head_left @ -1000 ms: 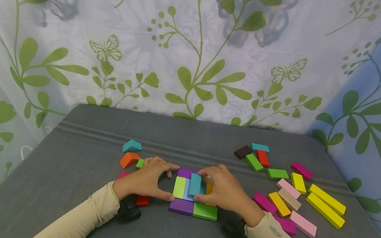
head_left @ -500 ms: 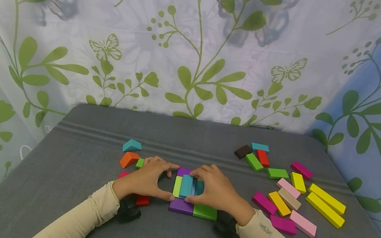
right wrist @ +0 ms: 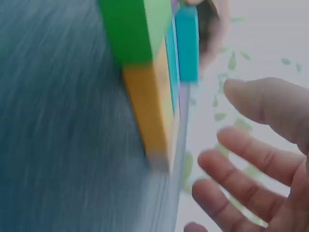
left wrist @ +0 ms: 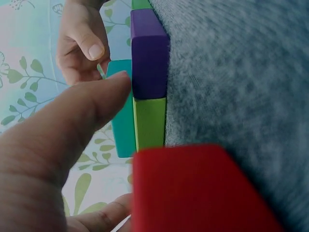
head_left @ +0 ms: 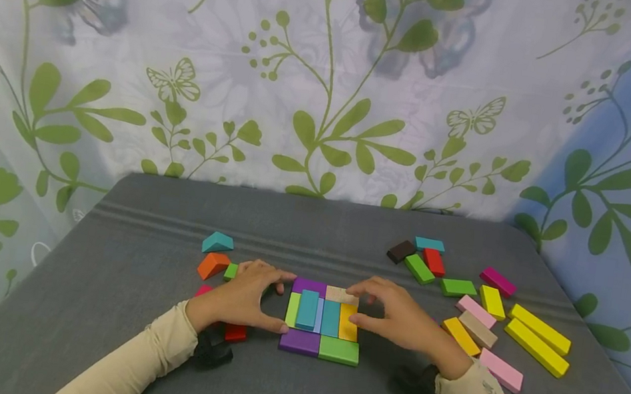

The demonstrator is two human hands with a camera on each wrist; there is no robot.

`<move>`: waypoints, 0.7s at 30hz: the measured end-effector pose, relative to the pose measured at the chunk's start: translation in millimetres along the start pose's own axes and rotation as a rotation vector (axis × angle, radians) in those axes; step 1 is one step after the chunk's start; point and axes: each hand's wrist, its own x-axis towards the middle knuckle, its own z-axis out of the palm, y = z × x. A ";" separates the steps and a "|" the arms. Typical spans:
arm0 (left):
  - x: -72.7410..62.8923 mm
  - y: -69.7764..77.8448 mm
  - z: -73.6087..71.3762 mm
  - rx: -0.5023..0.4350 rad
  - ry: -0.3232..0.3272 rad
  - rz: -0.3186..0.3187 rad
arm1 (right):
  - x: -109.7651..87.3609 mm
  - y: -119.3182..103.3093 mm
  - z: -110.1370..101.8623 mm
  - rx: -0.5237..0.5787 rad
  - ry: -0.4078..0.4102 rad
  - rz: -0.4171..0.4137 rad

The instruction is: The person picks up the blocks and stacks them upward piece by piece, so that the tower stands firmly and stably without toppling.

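A flat layer of coloured blocks lies mid-table, with a purple block (head_left: 299, 343) and a green block (head_left: 339, 350) along its front. On top rests a teal block (head_left: 308, 309), over part of a lime block (head_left: 291, 315) and a pale lilac one (head_left: 319, 316). My left hand (head_left: 241, 297) stays at the layer's left side, thumb and index finger spread towards its front and back corners; its thumb (left wrist: 104, 99) comes close to the teal and purple blocks. My right hand (head_left: 404, 317) holds nothing, its fingers spread beside the orange block (head_left: 348, 323) and tan block (head_left: 341, 296).
Loose blocks lie to the right, among them two long yellow ones (head_left: 536, 348) and a pink one (head_left: 501, 370). Left of the layer are a teal angled block (head_left: 218, 242), an orange one (head_left: 213, 266) and a red block (head_left: 236, 332). A patterned cloth (head_left: 332, 78) hangs behind the table.
My right hand carried the teal block leftwards, set it on the layer, let go and moved back right. My left hand has kept its place.
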 end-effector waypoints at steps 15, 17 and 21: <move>2.1 19.0 -2.0 0.003 0.023 0.042 | -69.0 60.9 -71.9 -0.014 -0.033 -0.114; 3.0 22.3 -2.5 -0.008 0.011 0.036 | -76.2 65.8 -75.6 -0.009 -0.076 -0.100; 5.3 25.5 -2.5 -0.021 -0.017 0.017 | -85.3 68.9 -79.2 -0.004 -0.167 -0.031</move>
